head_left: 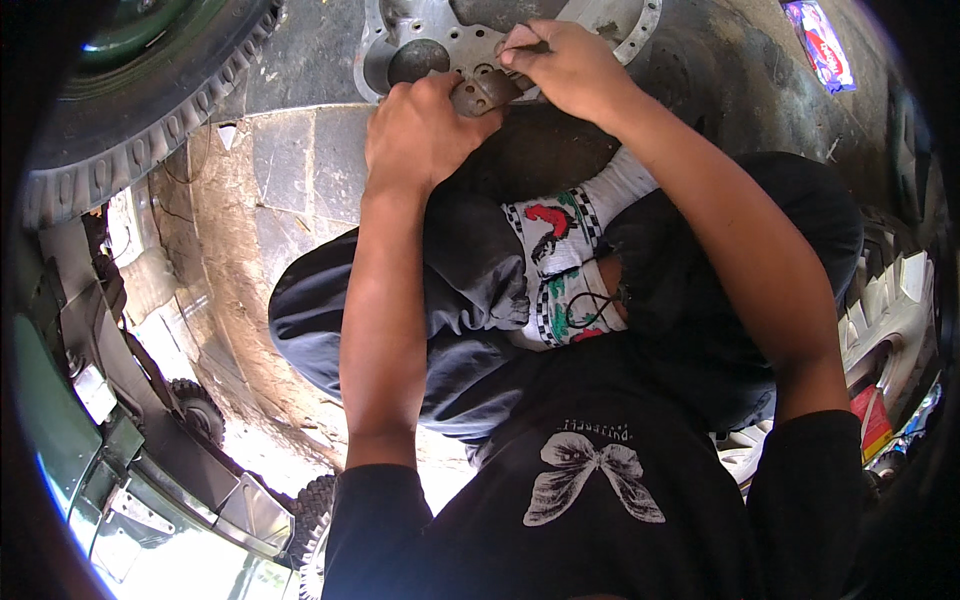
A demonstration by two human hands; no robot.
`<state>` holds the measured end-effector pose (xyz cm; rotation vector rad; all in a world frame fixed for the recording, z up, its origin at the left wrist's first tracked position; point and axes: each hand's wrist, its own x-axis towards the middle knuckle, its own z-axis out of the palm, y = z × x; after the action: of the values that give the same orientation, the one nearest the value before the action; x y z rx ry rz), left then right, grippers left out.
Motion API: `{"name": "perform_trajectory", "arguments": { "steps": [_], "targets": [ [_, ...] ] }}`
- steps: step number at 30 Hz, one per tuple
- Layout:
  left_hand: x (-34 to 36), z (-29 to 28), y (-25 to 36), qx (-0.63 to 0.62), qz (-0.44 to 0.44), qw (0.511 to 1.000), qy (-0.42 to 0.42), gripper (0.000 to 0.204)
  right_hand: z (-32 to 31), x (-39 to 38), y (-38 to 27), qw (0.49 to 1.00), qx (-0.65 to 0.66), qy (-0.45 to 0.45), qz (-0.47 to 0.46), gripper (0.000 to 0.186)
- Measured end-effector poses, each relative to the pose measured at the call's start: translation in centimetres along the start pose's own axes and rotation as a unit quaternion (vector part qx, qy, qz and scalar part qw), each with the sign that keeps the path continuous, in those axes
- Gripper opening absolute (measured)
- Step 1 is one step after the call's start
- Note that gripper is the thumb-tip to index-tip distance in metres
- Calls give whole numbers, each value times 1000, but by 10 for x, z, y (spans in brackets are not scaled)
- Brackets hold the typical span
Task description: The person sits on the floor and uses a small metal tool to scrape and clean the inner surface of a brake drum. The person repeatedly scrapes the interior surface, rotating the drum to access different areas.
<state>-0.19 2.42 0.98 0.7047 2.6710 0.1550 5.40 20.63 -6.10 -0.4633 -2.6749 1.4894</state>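
Above my crossed legs, my left hand (425,130) is closed on a small brown metal piece with holes (482,95), thumb along its near side and fingers at its far left. The piece lies over the near edge of a grey cast metal housing (375,50), which has a large round opening and bolt holes along its rim. My right hand (580,75) is just right of the piece, its fingers pinched together. A pale pinkish bit shows at those fingertips; whether it is a held scrap or part of a finger I cannot tell.
A large black tyre (150,140) stands at the far left. Green vehicle bodywork (60,430) and smaller wheels (195,410) are at the left rim. A blue and red packet (822,45) lies at the far right on the dark, worn floor (285,165). Pale ribbed parts (885,310) stand at the right.
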Motion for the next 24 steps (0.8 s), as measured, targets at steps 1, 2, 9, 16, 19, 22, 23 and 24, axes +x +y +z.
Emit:
{"name": "perform_trajectory", "arguments": {
  "steps": [1,2,9,16,19,22,23,24],
  "targets": [
    [-1,-3,3,-6,-1,1000,-3,66,-2,1,2,998,53,-20,22,28],
    [-1,-4,5,-13,-2,1000,-7,65,-7,1,5,993,106,-40,44,27],
    [-3,-4,0,-18,9,1000,18,58,-20,5,-10,872,457,-117,134,20],
    [-4,-7,4,-15,11,1000,21,62,-21,13,-7,820,538,-121,152,11],
    [-3,-6,4,-13,13,1000,23,64,-28,12,-15,798,565,-126,167,13],
    [-3,-7,4,-16,14,1000,22,64,-34,11,-22,782,586,-122,174,14],
    [-3,-7,4,-17,14,1000,21,64,-35,10,-25,777,592,-120,176,15],
    [-3,-6,3,-17,14,999,23,65,-37,9,-28,775,595,-124,174,15]
  ]
}}
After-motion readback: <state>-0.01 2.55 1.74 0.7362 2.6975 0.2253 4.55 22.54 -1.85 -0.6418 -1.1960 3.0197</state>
